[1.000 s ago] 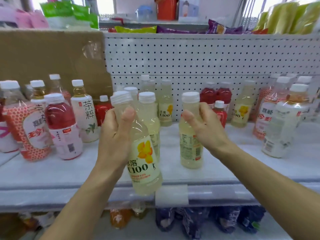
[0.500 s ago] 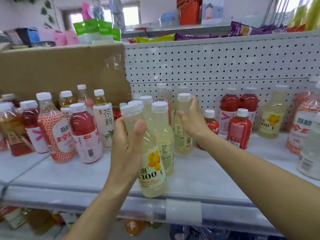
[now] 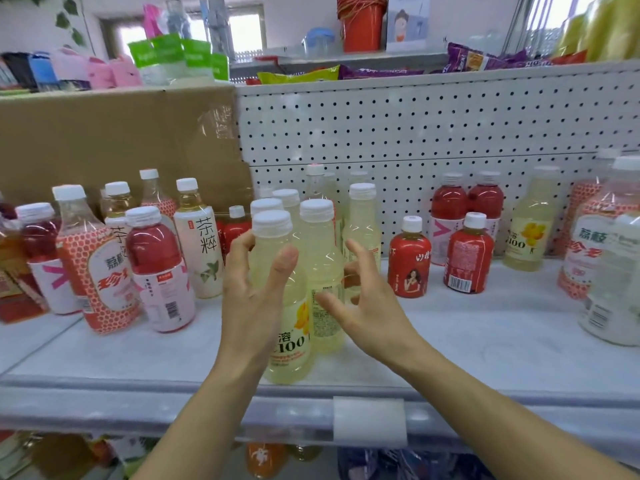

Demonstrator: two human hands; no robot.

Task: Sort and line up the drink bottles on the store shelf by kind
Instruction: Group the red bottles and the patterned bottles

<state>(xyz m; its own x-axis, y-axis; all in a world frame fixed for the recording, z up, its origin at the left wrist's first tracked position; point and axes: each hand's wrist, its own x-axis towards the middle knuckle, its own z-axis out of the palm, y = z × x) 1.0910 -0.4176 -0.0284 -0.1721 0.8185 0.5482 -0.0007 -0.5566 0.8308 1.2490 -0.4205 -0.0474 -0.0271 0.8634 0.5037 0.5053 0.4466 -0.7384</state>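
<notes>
Squarely ahead, a white speckled store shelf (image 3: 485, 341) is seen backed by a white perforated metal panel (image 3: 415, 126) and a brown cardboard sheet (image 3: 104, 133). At its middle, a file of pale yellow drinks in clear, smooth-shouldered plastic bottles (image 3: 322, 244) is lined up from the panel towards the front lip, each stood upright with its long axis vertical. The front pale yellow bottle with the yellow flower label (image 3: 287, 341) is stood near the shelf's front edge and is held by the left hand (image 3: 252, 306), thumb laid across its face and fingers curled round its far side. The right hand (image 3: 367, 313) is set apart from the left, fingers spread and loosely bent, nothing held, just beside the second bottle in the file. One stray pale yellow bottle of the same kind (image 3: 526, 237) is seen well apart to the right, beyond two small red sleeved bottles (image 3: 408, 268); the right hand is judged the nearer for fetching it. Ribbed white screw caps (image 3: 272, 221) are fitted throughout.
</notes>
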